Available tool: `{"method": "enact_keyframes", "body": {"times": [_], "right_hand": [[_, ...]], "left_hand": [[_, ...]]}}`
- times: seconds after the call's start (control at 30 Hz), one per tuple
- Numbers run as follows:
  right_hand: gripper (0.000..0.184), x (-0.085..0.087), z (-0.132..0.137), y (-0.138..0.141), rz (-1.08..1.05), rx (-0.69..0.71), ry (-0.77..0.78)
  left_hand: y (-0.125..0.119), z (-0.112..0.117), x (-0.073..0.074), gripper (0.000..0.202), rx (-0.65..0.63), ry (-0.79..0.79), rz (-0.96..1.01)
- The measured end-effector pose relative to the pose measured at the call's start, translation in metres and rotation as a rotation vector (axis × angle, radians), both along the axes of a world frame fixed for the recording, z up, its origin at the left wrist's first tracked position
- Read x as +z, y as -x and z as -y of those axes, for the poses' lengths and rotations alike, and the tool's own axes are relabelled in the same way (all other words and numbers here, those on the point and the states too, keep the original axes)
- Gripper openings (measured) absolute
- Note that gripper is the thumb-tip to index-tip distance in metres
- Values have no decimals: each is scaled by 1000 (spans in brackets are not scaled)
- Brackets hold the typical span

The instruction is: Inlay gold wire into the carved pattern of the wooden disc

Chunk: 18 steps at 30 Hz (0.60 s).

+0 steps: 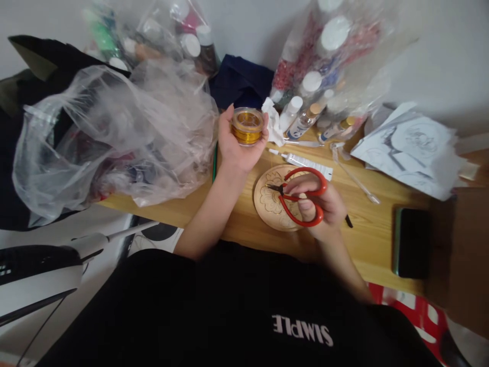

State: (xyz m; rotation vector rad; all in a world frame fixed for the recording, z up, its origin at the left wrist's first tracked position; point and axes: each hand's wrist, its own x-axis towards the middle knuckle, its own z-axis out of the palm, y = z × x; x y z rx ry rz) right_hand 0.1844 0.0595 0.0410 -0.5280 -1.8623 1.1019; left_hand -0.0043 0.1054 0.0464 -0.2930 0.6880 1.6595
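In my left hand [240, 148] rests a clear spool of gold wire [247, 127], with the fingers curled around its sides. My right hand [321, 204] grips red-handled scissors [317, 178], its fingers and thumb inside the large loops. The short dark blades point left, over a round wooden disc [263, 209] that bears a drawn flower outline. The disc lies on the wooden table, partly covered by the scissors and my right hand. Whether the blades touch the disc I cannot tell. Just behind the disc lies a white tube [305, 163] with a narrow nozzle.
A clear plastic bag [164, 137] bulges over the table's left side. Small bottles [303, 121] and a bag of coloured materials [336, 56] stand at the back. Printed papers [412, 148] lie at the right, beyond a thin clear rod [357, 176]. A dark phone-like object [411, 242] sits near the right edge.
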Motion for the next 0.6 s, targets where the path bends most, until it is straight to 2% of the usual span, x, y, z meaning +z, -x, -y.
{"method": "enact_keyframes", "body": {"times": [0.23, 0.6], "right_hand": [[7, 1, -5, -1, 55, 26, -14], [5, 4, -7, 2, 76, 68, -51]], "left_hand": [[0, 0, 0, 36, -46, 10, -41], [1, -3, -9, 32, -54, 11, -11]]}}
